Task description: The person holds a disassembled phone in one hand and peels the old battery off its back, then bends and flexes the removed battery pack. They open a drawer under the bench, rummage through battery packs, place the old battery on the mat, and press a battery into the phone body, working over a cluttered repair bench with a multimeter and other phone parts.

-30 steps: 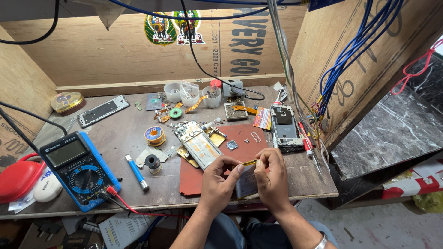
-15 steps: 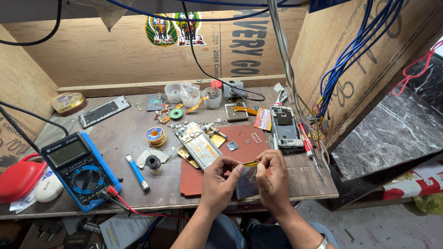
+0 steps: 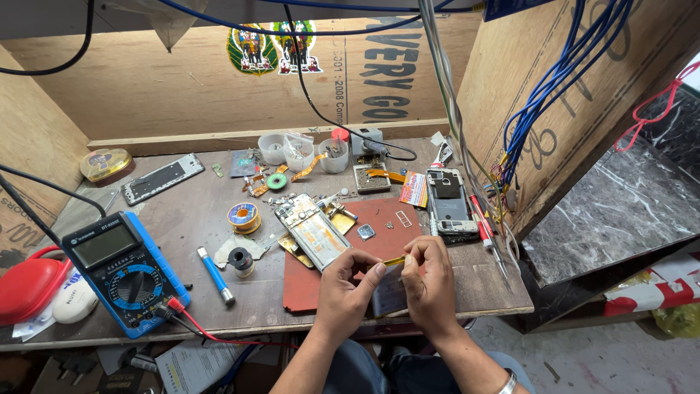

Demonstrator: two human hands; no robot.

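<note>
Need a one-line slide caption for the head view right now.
Left hand and right hand pinch a yellow strip over a flat grey part above the red mat.

Rough plywood walls (image 3: 182,87), worn matt wood bench (image 3: 503,292), matt red mat (image 3: 306,284) at 6 o'clock, glossy blue plastic multimeter (image 3: 124,270) at 8

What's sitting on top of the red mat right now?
On the red mat lie an opened phone, a small chip and a tiny frame. The hands and the flat part they hold cover its near edge.
</note>
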